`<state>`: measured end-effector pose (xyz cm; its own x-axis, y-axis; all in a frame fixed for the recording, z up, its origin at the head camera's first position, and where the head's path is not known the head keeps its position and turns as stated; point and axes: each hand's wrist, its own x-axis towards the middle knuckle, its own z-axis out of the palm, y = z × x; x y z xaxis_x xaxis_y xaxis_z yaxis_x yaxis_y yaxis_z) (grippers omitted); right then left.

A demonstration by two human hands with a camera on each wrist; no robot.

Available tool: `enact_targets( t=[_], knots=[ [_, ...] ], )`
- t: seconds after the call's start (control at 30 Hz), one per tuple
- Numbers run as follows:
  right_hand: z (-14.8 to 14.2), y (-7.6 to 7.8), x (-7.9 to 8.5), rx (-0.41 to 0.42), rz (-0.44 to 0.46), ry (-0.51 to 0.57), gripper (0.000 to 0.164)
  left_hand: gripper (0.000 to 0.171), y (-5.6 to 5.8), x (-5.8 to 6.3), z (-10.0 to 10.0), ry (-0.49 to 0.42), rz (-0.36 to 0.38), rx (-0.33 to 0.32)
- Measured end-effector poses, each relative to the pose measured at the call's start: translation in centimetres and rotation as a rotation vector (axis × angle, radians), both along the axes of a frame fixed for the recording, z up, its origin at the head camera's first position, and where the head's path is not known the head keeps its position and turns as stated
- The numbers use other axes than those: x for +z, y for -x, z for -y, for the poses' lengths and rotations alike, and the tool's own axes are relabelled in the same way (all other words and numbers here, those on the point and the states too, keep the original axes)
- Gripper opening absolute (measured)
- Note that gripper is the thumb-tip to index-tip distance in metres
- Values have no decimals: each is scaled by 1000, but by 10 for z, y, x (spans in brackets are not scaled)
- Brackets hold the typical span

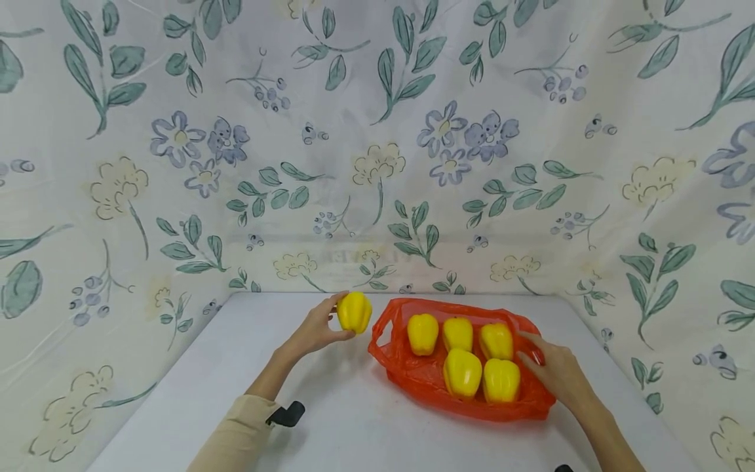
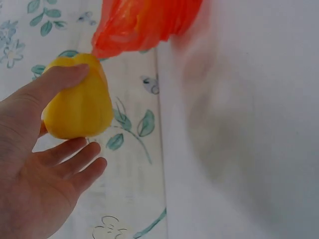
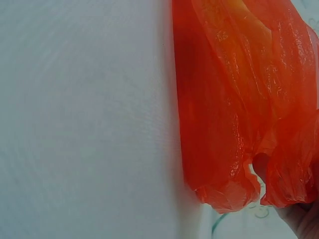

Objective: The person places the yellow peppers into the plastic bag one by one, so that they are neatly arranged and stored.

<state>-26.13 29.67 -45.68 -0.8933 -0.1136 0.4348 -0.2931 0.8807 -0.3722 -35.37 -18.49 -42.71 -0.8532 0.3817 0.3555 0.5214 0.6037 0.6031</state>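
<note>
My left hand [image 1: 315,331] holds a yellow bell pepper [image 1: 354,313] above the table, left of a red plastic bag [image 1: 436,398]. In the left wrist view the thumb lies over that pepper [image 2: 79,109], and the lower fingers spread out beneath it. Several more yellow bell peppers [image 1: 463,373] sit inside the bag, whose mouth spreads wide. At the bag's right end my right hand [image 1: 560,370] grips the edge by the handle. The right wrist view shows the thumb in the handle gap of the bag [image 3: 219,124], with part of this hand hidden behind the plastic.
A white table [image 1: 348,419] lies under everything. Behind it and along both sides hangs a pale curtain [image 1: 366,118] with printed leaves and flowers. The bag's left handle loop [image 1: 377,334] stands up near the left hand.
</note>
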Motion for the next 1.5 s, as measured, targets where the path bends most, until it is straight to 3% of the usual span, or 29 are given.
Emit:
enact_targets(
  t=[0.23, 0.47, 0.73, 1.0, 1.2, 1.5],
  knots=[
    [2, -3, 0, -16, 10, 13, 44, 88, -11, 18, -12, -24, -42, -38],
    [1, -3, 0, -5, -38, 9, 43, 88, -21, 38, -27, -12, -86, -88],
    [1, -3, -1, -15, 9, 17, 45, 88, -29, 49, -44, -1, -93, -173],
    [2, -5, 0, -24, 22, 21, 46, 87, -37, 48, -58, 26, -65, -219],
    [2, -5, 2, -27, 38, 25, 46, 87, -42, 42, -67, 13, -30, -296],
    [2, -5, 1, -25, 40, 26, 46, 84, -45, 22, -80, 39, 29, -361]
  ],
)
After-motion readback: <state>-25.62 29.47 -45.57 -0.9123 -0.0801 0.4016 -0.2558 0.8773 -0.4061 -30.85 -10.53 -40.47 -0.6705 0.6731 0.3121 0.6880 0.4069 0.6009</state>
